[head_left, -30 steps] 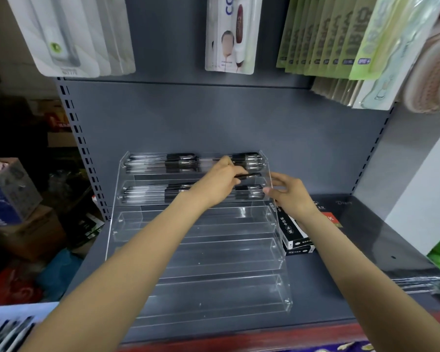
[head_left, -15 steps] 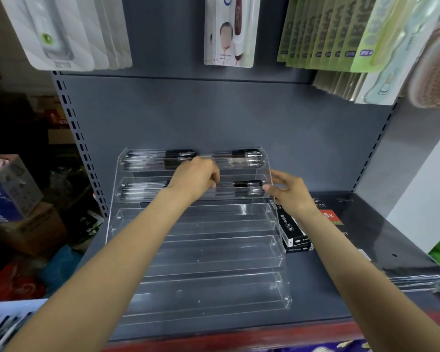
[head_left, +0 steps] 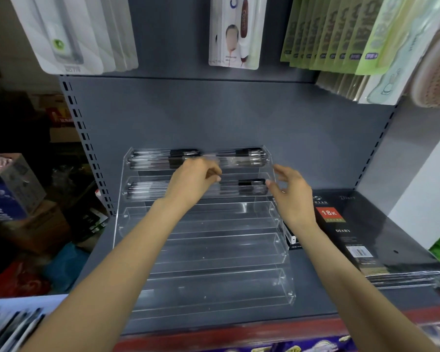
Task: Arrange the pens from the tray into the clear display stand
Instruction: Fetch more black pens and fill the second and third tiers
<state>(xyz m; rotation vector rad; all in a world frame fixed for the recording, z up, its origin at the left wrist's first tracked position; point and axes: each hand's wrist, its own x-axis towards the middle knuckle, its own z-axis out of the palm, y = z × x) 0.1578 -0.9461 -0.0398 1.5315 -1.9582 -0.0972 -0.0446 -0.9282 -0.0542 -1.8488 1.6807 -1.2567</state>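
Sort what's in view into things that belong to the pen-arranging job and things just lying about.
Job:
clear tiered acrylic display stand
black-capped pens on its top tier
black-capped pens on its second tier
tray of pens at lower left

Lying about:
black diary packs
hanging green packets
cardboard boxes

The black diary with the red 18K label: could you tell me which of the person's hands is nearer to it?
Right. The right hand hovers just left of the diary, by the clear display stand's right edge; the left hand is farther left, over the stand's upper tiers.
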